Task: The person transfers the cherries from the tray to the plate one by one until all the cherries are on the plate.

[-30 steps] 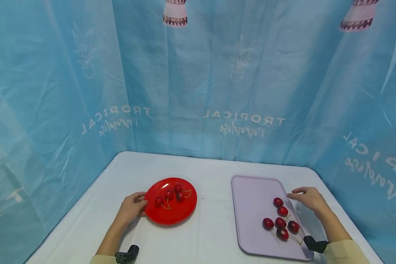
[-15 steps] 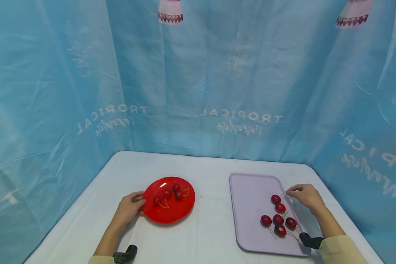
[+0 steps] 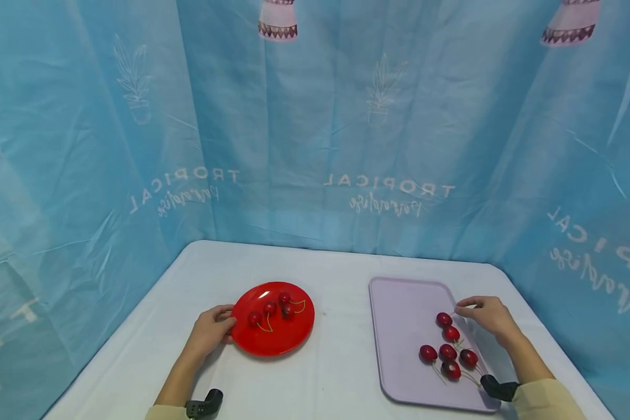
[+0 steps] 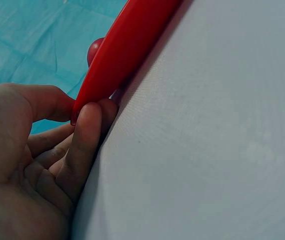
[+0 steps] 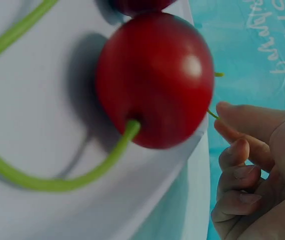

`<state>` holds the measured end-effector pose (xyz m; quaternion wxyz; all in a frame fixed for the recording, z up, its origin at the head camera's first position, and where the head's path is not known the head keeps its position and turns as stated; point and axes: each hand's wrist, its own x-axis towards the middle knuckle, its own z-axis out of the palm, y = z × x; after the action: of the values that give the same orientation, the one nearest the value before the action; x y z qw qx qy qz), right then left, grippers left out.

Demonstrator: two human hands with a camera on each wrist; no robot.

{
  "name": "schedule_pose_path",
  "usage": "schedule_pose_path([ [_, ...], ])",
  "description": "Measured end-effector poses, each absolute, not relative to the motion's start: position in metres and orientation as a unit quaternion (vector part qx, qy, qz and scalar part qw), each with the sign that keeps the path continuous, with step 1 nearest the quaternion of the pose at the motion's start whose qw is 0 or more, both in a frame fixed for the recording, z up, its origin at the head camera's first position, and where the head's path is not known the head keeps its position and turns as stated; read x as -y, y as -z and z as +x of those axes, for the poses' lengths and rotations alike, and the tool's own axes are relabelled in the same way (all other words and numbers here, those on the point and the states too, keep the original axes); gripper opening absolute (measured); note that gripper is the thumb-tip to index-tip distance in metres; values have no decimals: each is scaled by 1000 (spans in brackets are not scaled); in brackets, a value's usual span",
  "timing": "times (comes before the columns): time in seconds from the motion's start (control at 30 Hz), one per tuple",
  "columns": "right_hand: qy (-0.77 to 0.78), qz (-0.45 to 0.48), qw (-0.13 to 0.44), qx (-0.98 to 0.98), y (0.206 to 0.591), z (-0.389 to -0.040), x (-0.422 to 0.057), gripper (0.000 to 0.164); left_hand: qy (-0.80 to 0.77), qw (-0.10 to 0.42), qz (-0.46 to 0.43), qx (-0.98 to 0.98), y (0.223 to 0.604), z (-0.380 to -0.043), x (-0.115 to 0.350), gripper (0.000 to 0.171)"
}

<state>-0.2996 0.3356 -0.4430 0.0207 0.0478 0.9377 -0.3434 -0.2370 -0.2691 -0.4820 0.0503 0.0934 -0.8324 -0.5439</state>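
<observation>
My left hand (image 3: 208, 331) holds the left rim of a round red plate (image 3: 273, 344). The left wrist view shows the thumb (image 4: 52, 102) on the upper side of the plate (image 4: 122, 55) and fingertips (image 4: 89, 117) beneath it. Several red cherries with green stems, one of them a cherry (image 3: 254, 318) nearest that hand, lie on the plate. On the right, my right hand (image 3: 489, 317) pinches the thin stem (image 5: 212, 114) of the farthest cherry (image 3: 443, 319) between thumb and forefinger, over the tray's right edge. That cherry still appears low over the tray; contact is unclear.
A pale purple tray (image 3: 399, 321) bears several more cherries, including a dark red cherry (image 3: 450, 370), below the right hand. The white table (image 3: 341, 326) separates plate and tray. Blue printed curtains (image 3: 315, 146) stand behind and at both sides.
</observation>
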Motion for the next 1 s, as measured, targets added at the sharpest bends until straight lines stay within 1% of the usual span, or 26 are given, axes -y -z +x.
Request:
schedule_pose_path([
  [0.2, 345, 47, 8, -938, 439, -297, -332, 45, 547, 54, 90, 830, 481, -238, 268, 43],
  [0.5, 364, 59, 9, -929, 438, -292, -333, 47, 542, 53, 94, 833, 483, -237, 268, 42],
  [0.67, 371, 57, -7, -927, 438, -292, -329, 49, 544, 48, 91, 833, 483, -236, 270, 43],
  [0.83, 374, 41, -23, -926, 433, -294, -318, 50, 545, 56, 93, 831, 483, -238, 271, 41],
  [1.0, 381, 49, -31, -923, 427, -295, -310, 51, 546, 50, 90, 832, 481, -239, 270, 41],
])
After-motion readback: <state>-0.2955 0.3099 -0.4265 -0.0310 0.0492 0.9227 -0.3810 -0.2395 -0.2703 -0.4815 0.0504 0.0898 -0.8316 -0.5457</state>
